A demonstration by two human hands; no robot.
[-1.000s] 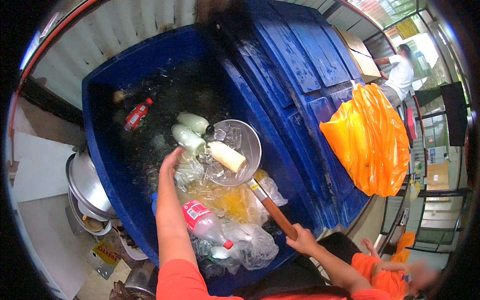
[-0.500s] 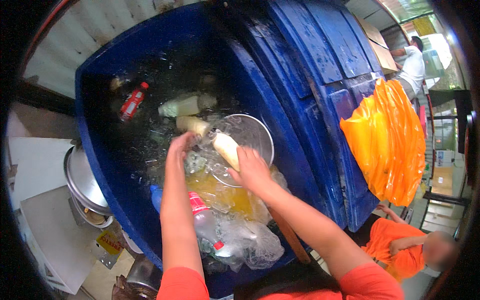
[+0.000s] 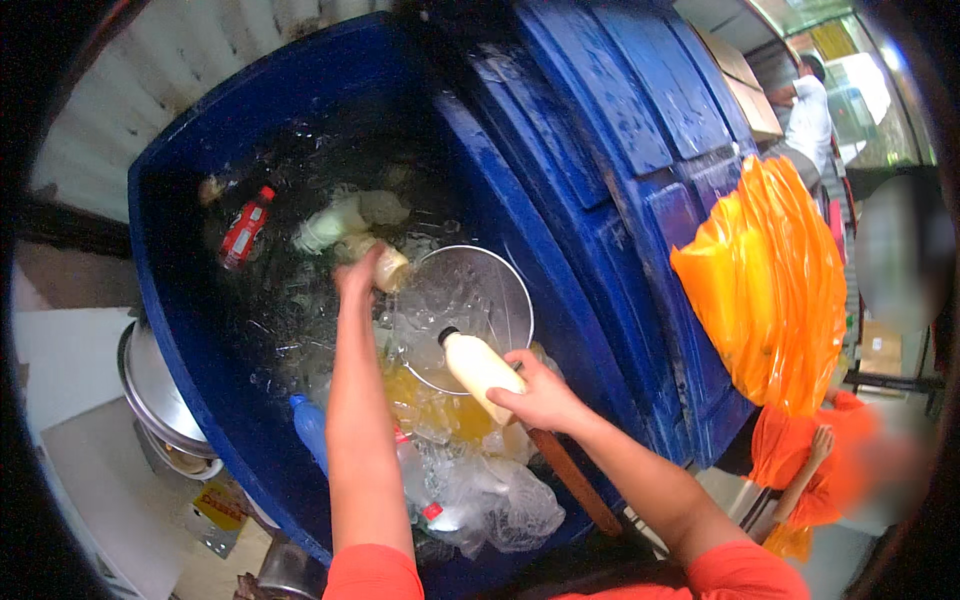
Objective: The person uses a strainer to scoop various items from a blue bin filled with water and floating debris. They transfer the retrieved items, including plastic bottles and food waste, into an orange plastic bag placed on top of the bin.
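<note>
Perhaps wetness could loosen the black-capped cream plastic bottle (image 3: 480,370) from the curled right hand (image 3: 541,392), or the cylindrical cream bottle (image 3: 391,270) from the clasping left hand (image 3: 357,275).

Brightest at upper right, with daylight washed out to white. Dim and shadowy toward far end of tub (image 3: 180,300). Streaked with glare on wet blue panels (image 3: 620,100), glossy on orange bag (image 3: 770,290). Softly blurred around left hand (image 3: 362,270), smudged at right. Bent toward black rim.
</note>
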